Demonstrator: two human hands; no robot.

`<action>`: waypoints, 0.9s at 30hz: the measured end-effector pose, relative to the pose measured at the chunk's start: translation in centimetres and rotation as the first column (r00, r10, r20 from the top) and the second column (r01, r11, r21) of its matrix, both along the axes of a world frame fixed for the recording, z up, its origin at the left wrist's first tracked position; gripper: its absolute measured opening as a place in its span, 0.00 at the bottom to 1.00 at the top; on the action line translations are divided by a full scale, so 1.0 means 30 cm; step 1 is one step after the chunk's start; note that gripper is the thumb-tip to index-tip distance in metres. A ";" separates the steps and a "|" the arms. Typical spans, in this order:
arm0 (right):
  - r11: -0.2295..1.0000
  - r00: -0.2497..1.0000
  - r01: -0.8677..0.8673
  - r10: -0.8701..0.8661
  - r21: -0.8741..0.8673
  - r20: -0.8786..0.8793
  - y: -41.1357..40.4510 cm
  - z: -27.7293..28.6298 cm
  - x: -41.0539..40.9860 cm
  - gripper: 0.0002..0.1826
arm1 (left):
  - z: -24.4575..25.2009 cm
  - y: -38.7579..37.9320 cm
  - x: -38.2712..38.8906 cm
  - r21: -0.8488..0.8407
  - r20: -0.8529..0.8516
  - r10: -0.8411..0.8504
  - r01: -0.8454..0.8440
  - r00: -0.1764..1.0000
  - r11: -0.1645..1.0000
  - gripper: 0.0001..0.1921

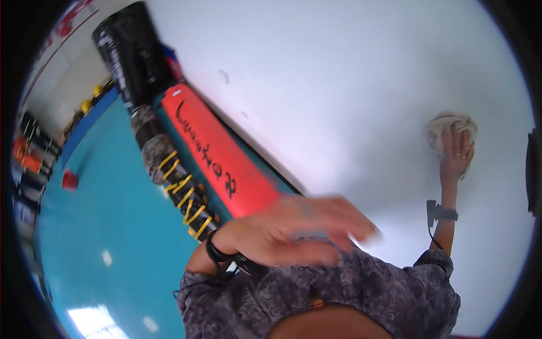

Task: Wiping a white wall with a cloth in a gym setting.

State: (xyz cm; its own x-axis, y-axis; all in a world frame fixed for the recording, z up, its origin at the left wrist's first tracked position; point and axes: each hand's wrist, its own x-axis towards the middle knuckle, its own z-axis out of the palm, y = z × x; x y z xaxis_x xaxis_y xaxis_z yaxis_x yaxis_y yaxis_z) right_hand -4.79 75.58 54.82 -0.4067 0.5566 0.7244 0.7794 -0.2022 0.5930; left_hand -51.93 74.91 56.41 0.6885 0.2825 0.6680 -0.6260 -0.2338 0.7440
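Observation:
My right hand (457, 150) presses a bunched, pale cloth (440, 127) flat against the white wall (338, 84). A dark band with a small black device circles that wrist. Blurred and close to the camera, my left hand (300, 229) is raised in front of my chest, fingers apart, holding nothing. A black band is around the left wrist. Behind the left hand lies the lower end of a long red pad (211, 148) with black markings.
Along the wall stands a large black cylindrical bag (131, 55). Near it are dark rolls with yellow straps (186, 190). A red bucket (70, 180) is on the teal floor (106, 220). Stacked dark and orange gear (29, 156) lines the far left.

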 end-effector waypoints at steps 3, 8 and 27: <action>0.920 0.983 0.025 0.050 0.392 -0.179 -0.155 0.101 0.130 0.31 | -0.318 0.163 -0.099 -0.328 -0.340 0.474 -0.574 0.813 0.750 0.22; 0.855 0.968 0.035 0.100 0.518 -0.230 -0.071 -0.153 0.108 0.24 | -1.002 0.210 -0.364 -0.556 -0.776 0.455 -0.815 0.438 -0.164 0.11; 0.544 -0.384 -0.825 -0.338 0.155 -0.859 -0.025 -0.533 -0.743 0.30 | -0.714 0.196 0.349 -0.739 -0.364 0.084 -0.342 0.928 0.581 0.38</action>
